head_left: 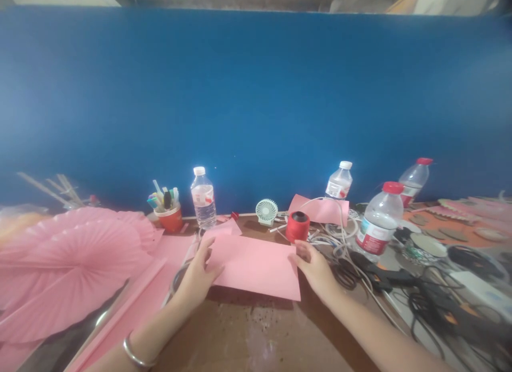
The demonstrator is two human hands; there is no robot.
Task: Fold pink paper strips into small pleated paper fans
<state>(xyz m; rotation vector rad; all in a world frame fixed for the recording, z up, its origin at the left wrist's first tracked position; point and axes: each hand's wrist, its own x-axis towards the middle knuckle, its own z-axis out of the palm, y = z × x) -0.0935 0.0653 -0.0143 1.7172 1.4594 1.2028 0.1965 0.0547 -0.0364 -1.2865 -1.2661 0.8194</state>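
A rectangular sheet of pink paper (pixel 254 265) is held a little above the brown table (pixel 256 340), tilted slightly. My left hand (pixel 203 268) grips its left edge, the thumb on top and the fingers curled round the far corner. At the right edge, my right hand (pixel 312 262) pinches the sheet between thumb and fingers. A silver bangle (pixel 136 353) circles my left wrist. Just beyond the sheet stand a red cylindrical object with a black top (pixel 298 227) and a small white fan (pixel 266 212).
Pink pleated paper fans (pixel 80 260) cover the left side. A red pot of pens (pixel 168 218) and a water bottle (pixel 204 201) stand behind. To the right are a red-capped bottle (pixel 378 225), tangled white cables (pixel 340 238) and black cords (pixel 432 308). A blue partition (pixel 256 94) closes the back.
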